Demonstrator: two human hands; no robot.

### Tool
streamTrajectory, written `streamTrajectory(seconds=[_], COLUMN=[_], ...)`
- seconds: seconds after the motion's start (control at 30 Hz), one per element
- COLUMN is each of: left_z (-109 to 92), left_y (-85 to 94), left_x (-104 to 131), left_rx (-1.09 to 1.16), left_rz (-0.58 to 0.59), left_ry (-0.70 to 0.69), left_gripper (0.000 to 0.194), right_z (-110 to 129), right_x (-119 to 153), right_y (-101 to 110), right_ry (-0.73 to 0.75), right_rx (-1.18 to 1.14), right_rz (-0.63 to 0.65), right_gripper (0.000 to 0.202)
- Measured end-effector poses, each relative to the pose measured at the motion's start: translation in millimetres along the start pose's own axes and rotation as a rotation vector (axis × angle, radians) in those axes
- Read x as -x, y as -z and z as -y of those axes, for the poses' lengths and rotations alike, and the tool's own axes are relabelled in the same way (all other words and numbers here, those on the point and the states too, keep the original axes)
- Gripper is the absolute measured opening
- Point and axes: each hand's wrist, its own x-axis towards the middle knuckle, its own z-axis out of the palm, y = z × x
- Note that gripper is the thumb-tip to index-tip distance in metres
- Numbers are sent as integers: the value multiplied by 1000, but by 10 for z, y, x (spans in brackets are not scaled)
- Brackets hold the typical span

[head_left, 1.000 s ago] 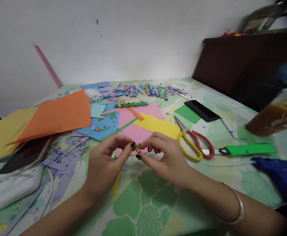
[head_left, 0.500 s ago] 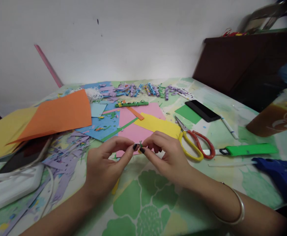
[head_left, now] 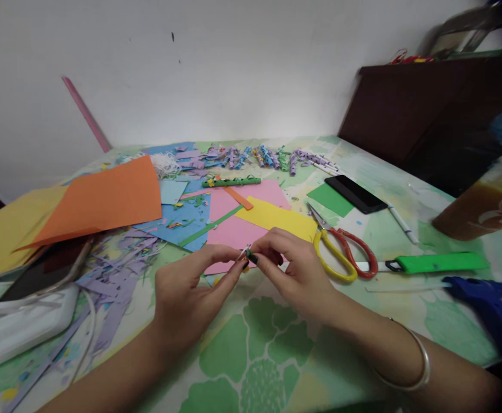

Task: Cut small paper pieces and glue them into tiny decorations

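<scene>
1. Surface: orange sheet sat toward left edge, likely freeing the middle.
2. Left hand, right hand: fingers pinched one piece, likely for two-sided control.
3. Scissors toward right edge, probably within reach.
4. Tiny green-and-white piece: between fingers, near-edge side.

A black phone lies left of a cup.

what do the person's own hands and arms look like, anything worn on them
Both hands are ungloved, with dark, glossy polish on the thumbnails of the left hand and the right hand. A plain, silver-coloured bangle circles the right forearm; none shows on the left. No sleeves are clearly visible on either forearm.
</scene>
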Motion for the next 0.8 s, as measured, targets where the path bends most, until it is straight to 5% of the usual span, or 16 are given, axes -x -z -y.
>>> streamTrajectory(seconds=[0.8], left_z=[-2], left_y=[-44], left_x=[-3], left_rx=[14], left_rz=[55], left_ry=[108], left_gripper=[6], right_z=[-60], right_x=[24], right_y=[-47], right_ry=[108], right_rx=[90], right_rz=[19], right_gripper=[11])
